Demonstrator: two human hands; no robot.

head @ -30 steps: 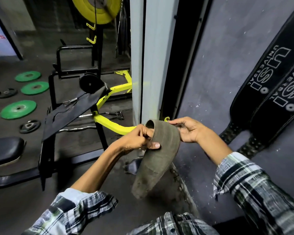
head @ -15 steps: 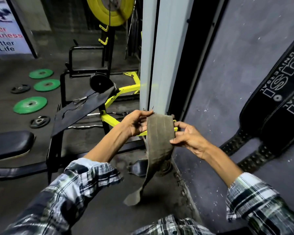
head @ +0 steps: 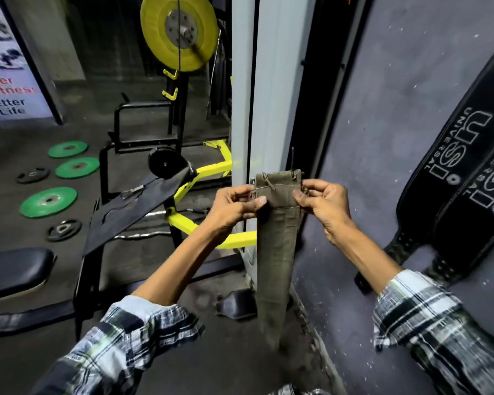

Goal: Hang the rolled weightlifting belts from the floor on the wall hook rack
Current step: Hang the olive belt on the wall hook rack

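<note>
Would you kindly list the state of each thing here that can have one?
Olive belt: unrolled, hanging straight down, top end held up.
Left hand: pinching the belt's top left edge.
Right hand: pinching its top right edge.
Black belts: two, hanging flat on the wall, unrolled.
Green plates: lying flat on the floor.
Yellow plate: mounted upright.

This is a gym. Left of the two hands' grip on the worn belt [head: 277,223], green weight plates [head: 48,202] and small black plates [head: 64,230] lie on the dark floor [head: 17,155] beside a padded bench [head: 15,269]. Above it, a yellow plate [head: 180,32] sits on a rack. To its right, black lifting belts [head: 462,178] hang on the grey wall [head: 405,81]. A fitness poster [head: 6,89] stands far left.
</note>
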